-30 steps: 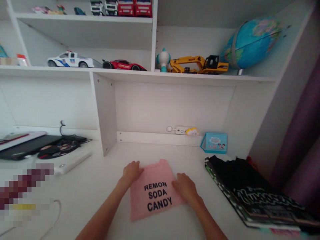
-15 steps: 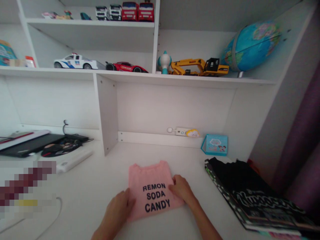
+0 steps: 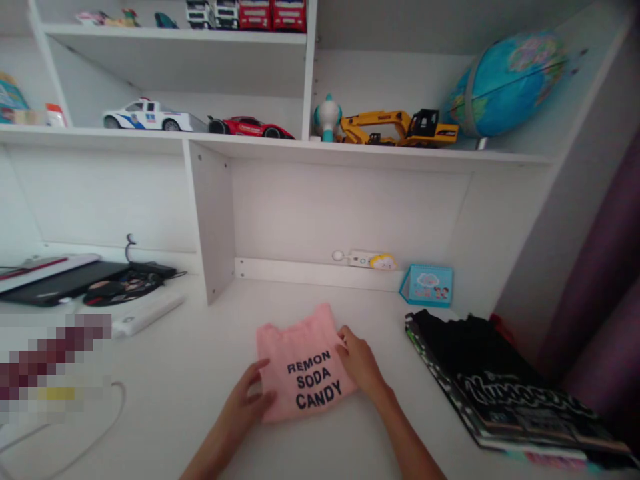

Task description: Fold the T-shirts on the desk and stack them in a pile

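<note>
Left hand (image 3: 243, 401): thumb and index finger apart with a gap between them, tips at the left edge of the pink shirt (image 3: 293, 340). Right hand (image 3: 361, 360): thumb and fingers at the shirt's right edge; can't tell if they're pinched on the fabric or just touching it.

Shirt is folded, lying between the two hands on the white desk (image 3: 300, 457). Dark print faces up, reads REMON SODA CANDY. Top edge dips in the middle; the corner nearer the right hand sits farther out than the one nearer the left.

Right of right hand, well apart: stack of folded clothes, black shirt (image 3: 465, 353) on top, pale script on it. Beyond right hand and off to its right: blue desk calendar (image 3: 431, 285). Straight out past the hands, by the back wall: white power strip (image 3: 359, 259), yellow-rimmed cloud shape (image 3: 383, 261) at its right end.

Beyond left hand, to its left: long white object (image 3: 150, 317), then dark flat device (image 3: 60, 283). White cable (image 3: 117, 413) curves left of left hand, near a pixelated patch.

Shelf above the grip, left to right: white toy pickup (image 3: 150, 117), red toy car (image 3: 250, 127), yellow toy excavator (image 3: 380, 121), globe (image 3: 510, 83).
</note>
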Demonstrator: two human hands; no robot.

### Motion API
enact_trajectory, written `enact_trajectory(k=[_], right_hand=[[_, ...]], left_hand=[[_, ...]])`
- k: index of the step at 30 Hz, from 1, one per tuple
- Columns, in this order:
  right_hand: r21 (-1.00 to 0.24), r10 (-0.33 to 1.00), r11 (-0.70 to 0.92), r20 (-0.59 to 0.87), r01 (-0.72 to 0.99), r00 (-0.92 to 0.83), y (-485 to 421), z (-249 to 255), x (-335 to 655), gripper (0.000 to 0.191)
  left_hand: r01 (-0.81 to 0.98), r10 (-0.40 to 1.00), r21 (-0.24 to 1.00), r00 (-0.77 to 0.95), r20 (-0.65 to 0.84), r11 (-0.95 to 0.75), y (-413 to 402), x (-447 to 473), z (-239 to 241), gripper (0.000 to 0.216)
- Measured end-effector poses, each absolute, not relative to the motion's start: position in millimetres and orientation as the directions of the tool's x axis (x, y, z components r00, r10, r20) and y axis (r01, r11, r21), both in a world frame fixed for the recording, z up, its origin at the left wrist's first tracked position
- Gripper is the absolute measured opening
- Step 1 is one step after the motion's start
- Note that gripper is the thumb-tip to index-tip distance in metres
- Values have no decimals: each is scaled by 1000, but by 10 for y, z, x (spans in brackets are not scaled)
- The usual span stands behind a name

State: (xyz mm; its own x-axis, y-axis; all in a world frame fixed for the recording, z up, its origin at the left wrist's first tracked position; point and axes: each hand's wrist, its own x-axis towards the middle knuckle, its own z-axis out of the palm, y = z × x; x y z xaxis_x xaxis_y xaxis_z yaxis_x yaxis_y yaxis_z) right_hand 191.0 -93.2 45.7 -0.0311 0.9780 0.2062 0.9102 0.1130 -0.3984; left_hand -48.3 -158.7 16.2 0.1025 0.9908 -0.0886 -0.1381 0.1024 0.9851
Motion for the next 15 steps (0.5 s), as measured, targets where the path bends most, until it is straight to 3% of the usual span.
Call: enact_trajectory(k=[3,5,7,10,12,15], right_hand=[[-393,966,115,259,912,-10,-944,645,2123,10],[-379,957,100,291,920,16,-966,794,2343,10],[-366,944,63,323,929,63,-1001,950,2653,10],[-367,910,-24,377,930,172,-1089,1183,3301,14],[-385,873,-96,410,918,263,-1176,1319,3818,17],[-421,803,-226,430,879,412,-1334,1434,4557,17]], left_hand=[[-209,969,965,219,-113,160,-1554,-241,239,75],[-155,954,975,278,-110,158,-1461,17,324,79],[-50,958,998,285,-24,40,-1322,340,448,77],[59,912,963,343,227,-262,-1119,905,707,69],[35,842,917,411,349,-397,-1035,1317,884,66],[-59,776,893,472,418,-446,-999,1953,1016,62]])
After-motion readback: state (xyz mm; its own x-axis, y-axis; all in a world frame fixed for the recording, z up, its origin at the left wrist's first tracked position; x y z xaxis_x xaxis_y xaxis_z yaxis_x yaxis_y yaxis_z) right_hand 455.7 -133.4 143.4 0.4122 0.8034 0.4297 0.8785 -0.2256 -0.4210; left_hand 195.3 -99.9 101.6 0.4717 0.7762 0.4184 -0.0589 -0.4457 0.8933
